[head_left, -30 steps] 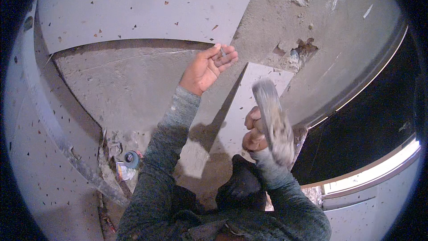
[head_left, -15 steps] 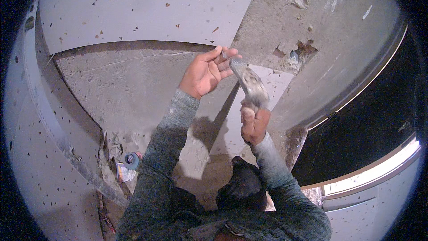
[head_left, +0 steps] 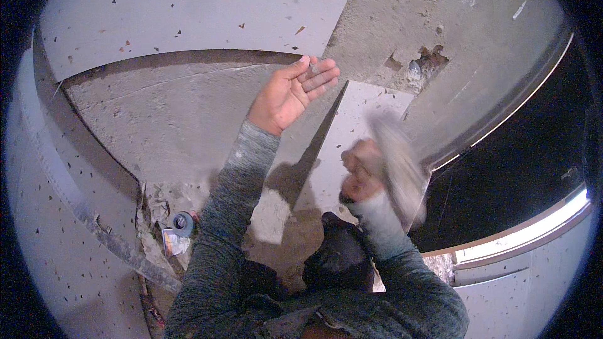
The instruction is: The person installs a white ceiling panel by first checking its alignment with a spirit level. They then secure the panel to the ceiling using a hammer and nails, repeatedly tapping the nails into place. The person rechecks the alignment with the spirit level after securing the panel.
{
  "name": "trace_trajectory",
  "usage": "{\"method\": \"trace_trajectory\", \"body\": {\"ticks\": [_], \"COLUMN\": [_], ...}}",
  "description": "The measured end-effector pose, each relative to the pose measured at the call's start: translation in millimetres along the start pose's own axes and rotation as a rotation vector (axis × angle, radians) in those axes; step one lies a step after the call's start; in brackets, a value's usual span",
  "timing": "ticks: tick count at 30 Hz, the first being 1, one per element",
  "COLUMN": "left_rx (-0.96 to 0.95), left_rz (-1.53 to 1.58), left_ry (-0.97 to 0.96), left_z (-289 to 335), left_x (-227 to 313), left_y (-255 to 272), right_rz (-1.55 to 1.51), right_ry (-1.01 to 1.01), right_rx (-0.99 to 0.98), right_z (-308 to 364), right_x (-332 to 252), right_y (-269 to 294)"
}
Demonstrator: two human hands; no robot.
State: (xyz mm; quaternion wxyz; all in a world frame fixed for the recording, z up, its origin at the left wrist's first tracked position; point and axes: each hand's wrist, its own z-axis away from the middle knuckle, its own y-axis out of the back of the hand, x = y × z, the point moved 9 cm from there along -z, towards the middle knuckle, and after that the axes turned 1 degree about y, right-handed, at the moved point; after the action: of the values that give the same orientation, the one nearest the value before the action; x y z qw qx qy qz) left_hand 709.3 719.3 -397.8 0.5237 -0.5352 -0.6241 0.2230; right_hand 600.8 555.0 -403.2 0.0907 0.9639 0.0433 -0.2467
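From my remote seat, the head view runs left to right. At 9 o'clock stands a pale speckled side panel. At 8 o'clock, low down, a roll of tape lies beside a small printed packet. Across 11 to 12 o'clock hangs a broad, pale speckled upper panel, its lower edge bowed by the lens.

My left hand is at 12 o'clock, palm up and half open, thumb and forefinger drawn together just beside that edge. I cannot tell whether the fingertips touch the edge, or whether they pinch something small. Right of centre, a narrow speckled slab slants from 1 towards 6 o'clock.

My right hand, at 3 o'clock, is curled closed around a long greyish tool, too blurred to identify. The relation that matters: the tool lies at 4 o'clock from my left hand, well apart, its long axis tilted from 11 down to 5 o'clock; the right hand is the nearer, gripping it. At 2 o'clock the wall has a ragged hole; beyond, at 3 to 4, is a dark opening.
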Motion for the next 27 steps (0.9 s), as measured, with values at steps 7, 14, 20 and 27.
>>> {"method": "trace_trajectory", "body": {"ticks": [7,14,20,27], "left_rx": [0.03,0.073,-0.046,0.05], "left_rz": [-0.003,0.048,0.019,0.004], "left_ry": [-0.032,0.011,-0.055,-0.039], "left_z": [4,-3,0,-1], "left_x": [2,-2,-1,2], "left_y": [-2,9,2,2], "right_rz": [0.544,0.664,0.777,0.649], "right_ry": [-0.107,-0.325,-0.284,-0.293], "right_rx": [-0.245,-0.1,-0.181,-0.157], "right_z": [-9,-18,1,-19], "right_x": [-17,20,-5,20], "right_y": [-29,-15,-3,-17]}}
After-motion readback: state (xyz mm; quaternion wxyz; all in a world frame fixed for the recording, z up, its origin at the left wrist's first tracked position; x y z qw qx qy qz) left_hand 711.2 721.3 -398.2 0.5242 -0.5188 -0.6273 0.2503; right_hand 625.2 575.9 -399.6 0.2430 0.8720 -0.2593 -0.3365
